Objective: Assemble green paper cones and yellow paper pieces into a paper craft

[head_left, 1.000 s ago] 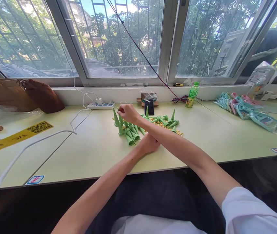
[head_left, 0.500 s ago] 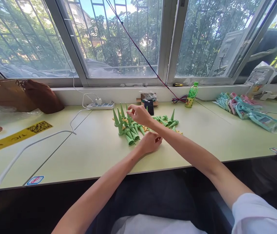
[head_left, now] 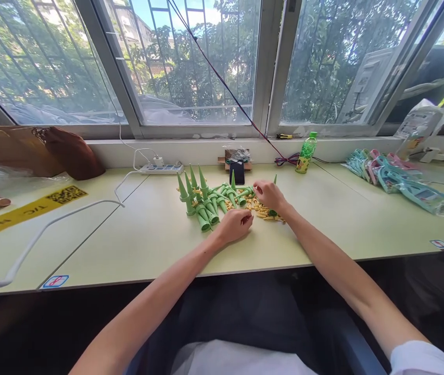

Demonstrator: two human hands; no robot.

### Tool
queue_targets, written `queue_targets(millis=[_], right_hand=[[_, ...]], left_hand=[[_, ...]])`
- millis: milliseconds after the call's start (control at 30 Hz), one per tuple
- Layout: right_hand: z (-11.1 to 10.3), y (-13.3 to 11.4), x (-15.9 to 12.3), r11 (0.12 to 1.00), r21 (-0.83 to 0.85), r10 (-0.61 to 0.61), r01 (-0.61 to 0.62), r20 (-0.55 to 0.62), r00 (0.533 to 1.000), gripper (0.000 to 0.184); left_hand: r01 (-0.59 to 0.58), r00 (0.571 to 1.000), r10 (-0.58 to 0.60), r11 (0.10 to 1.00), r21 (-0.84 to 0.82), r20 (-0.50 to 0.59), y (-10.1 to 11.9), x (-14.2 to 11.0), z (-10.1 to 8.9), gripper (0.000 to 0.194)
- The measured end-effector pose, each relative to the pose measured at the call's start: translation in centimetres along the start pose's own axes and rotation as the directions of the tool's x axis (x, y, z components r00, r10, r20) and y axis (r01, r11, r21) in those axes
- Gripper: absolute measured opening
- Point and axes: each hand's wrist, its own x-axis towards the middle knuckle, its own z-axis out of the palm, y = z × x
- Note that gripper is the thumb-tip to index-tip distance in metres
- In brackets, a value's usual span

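A cluster of green plastic cone-shaped spikes (head_left: 202,200) stands and lies at the middle of the pale green table (head_left: 147,245), mixed with small yellow parts (head_left: 258,208). My left hand (head_left: 235,225) rests on the table just in front of the spikes, its fingers curled; what they hold is hidden. My right hand (head_left: 269,195) is over the right side of the pile, fingers bent down onto the green and yellow pieces, pinching at something too small to name.
A black phone (head_left: 238,171) leans behind the pile. A white power strip (head_left: 161,168) and its cable (head_left: 50,224) lie to the left, a green bottle (head_left: 306,152) to the right. Packaged pastel items (head_left: 397,174) lie far right. A brown bag (head_left: 69,152) and a yellow tape strip (head_left: 22,212) are far left.
My right hand has swung from the upright spikes on the left across to the right side of the pile. My left hand has stayed nearly in place.
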Motion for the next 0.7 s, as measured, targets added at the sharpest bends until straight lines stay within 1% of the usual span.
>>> queue_targets(millis=[133,233,333,467,700], right_hand=[[0.8,-0.7,-0.3,0.99,0.026,-0.139,0.139,0.015,0.99,0.014],[1.4,-1.3,-0.4,0.98,0.022,-0.199,0.198,0.062,0.978,0.013],[1.5,-1.6,-0.5,0.976,0.016,-0.216,0.215,0.071,0.974,0.016],[1.3,-2.0,-0.8,0.973,0.047,-0.229,0.226,0.076,0.97,0.012],[1.4,-2.5,-0.9,0.966,0.025,-0.257,0.256,0.135,0.957,0.018]], left_hand=[[0.0,1.0,0.0,1.0,-0.004,-0.025,-0.2,0.0,-0.1,0.027],[0.009,1.0,-0.009,1.0,0.005,-0.025,-0.5,0.0,-0.2,0.026],[0.005,1.0,-0.005,1.0,0.02,-0.023,-0.7,0.0,-0.2,0.027],[0.0,1.0,0.0,0.999,0.034,-0.015,-0.6,0.0,-0.3,0.027],[0.011,1.0,-0.012,0.998,0.055,0.016,-0.3,0.1,-0.5,0.028]])
